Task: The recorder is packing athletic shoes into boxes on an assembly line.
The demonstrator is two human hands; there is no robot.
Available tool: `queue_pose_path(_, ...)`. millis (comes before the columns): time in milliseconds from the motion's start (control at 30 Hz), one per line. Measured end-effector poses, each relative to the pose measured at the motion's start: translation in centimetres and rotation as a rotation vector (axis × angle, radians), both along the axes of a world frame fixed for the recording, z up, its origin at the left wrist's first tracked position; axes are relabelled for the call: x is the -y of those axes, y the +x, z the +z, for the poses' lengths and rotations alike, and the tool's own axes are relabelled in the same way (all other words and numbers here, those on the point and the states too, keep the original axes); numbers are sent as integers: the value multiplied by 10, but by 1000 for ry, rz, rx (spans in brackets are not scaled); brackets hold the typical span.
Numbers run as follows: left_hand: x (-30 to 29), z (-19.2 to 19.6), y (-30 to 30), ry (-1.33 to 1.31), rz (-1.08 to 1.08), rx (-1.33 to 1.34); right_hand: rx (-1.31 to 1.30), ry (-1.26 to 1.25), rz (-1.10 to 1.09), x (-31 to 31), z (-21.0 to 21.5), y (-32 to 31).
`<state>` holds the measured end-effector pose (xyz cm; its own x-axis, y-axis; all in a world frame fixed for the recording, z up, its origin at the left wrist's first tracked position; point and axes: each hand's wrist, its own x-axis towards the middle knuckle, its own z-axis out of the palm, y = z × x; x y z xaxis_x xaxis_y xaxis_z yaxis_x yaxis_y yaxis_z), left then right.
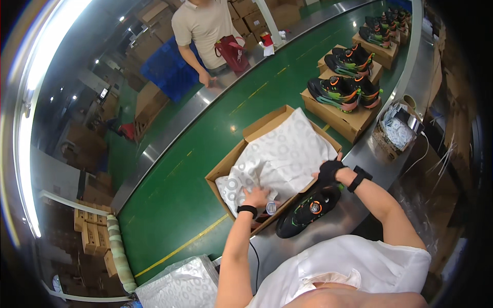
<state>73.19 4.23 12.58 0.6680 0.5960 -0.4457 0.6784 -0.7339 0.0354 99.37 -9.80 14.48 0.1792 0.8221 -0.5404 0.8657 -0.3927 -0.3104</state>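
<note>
A cardboard shoebox (224, 163) lies open in front of me, lined with white printed tissue paper (287, 149) that covers whatever is inside. My left hand (255, 196), a black band at its wrist, rests on the paper near the box's lower left end with fingers spread. At the right corner of the box is my right hand (330, 169) in a black half-finger glove, its visible fingers apart against the paper and box edge. One black shoe (309, 209) with orange and green accents lies on the metal ledge beside the box, below my right hand.
More shoes (341, 92) stand on closed boxes (334, 115) along the green conveyor belt (179, 205). A carton of white slips (395, 128) sits at right. Stacked patterned paper (179, 285) lies at lower left. Across the belt stands a person (203, 31) beside a dark red bag (233, 54).
</note>
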Motion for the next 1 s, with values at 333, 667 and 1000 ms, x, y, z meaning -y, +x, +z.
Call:
queue_pose_path(333,138,44,23,-273,-122,665,223,1299,-462,50,2,14)
queue_pose_path(667,140,19,34,-341,244,895,-875,405,-807,104,-10,-14)
queue_pose_path(1000,87,98,-9,-877,655,1404,-1127,500,-607,71,55,-31)
